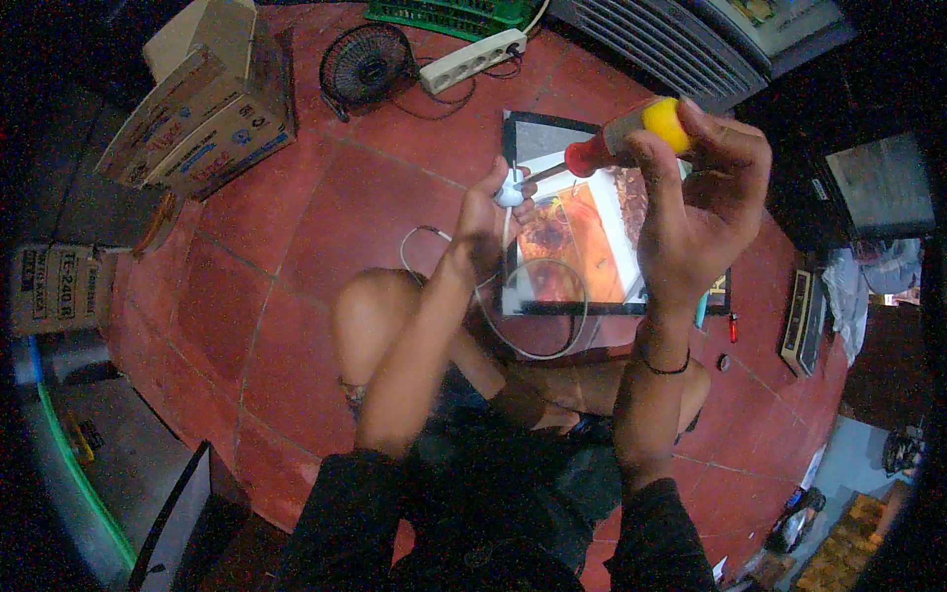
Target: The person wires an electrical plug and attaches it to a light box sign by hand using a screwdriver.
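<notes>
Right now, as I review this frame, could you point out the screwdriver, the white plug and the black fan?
Screwdriver (584, 159): head view, on the red part near the shaft.
White plug (509, 192): head view, on its white body.
Black fan (367, 65): head view, on its round grille.

Red tiles with thin joints make up the floor (330, 212). Toward its far side rest an open cardboard box (222, 138), a small black fan (367, 67), a white power strip (472, 62) and a green crate (454, 13); nearer lie a black-edged panel (536, 136), a small red object (733, 328) and a little round piece (723, 362).
</notes>
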Demonstrator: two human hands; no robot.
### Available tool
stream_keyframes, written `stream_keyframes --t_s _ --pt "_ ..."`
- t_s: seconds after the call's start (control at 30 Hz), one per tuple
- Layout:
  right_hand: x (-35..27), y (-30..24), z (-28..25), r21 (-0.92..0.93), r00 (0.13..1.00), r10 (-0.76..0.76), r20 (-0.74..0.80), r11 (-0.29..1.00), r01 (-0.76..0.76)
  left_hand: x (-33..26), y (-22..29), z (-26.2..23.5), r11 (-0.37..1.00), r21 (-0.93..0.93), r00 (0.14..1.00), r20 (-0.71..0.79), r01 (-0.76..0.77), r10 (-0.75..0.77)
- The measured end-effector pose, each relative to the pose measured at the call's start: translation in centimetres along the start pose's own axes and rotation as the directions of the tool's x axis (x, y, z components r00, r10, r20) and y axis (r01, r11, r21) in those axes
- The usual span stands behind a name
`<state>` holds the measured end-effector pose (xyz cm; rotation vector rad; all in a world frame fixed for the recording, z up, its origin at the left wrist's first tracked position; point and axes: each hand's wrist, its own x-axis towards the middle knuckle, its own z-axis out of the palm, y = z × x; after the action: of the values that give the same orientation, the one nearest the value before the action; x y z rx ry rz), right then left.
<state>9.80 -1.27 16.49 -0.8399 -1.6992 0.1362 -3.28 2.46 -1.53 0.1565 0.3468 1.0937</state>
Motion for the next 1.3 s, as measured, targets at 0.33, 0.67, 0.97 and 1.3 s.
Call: stream_keyframes --t_s 0.33,0.67,0.97,1.3 --pt "-0.1 -0.4 0.3 -0.016 1.000 0.000 -0.004 1.000 0.000 0.0 0.0 -0.6 0.999 -0.006 0.999 0.028 -0.032 0.032" --pt "-0.3 -0.5 -0.1 0.058 0.998 -0.058 -0.036 0.997 0.060 -0.4 0.2 0.5 0.999 -0.017 0.999 -0.016 -0.033 0.033" --pt "-0.1 -0.4 0.2 0.238 0.993 -0.052 -0.110 0.968 0.077 -0.1 0.3 -0.3 0.999 -0.043 0.999 0.048 0.008 -0.006" --pt "-0.1 -0.5 -0.1 0.115 0.993 -0.058 -0.098 0.991 0.069 -0.3 0.3 -0.3 1.000 -0.027 0.999 0.037 0.003 -0.002"
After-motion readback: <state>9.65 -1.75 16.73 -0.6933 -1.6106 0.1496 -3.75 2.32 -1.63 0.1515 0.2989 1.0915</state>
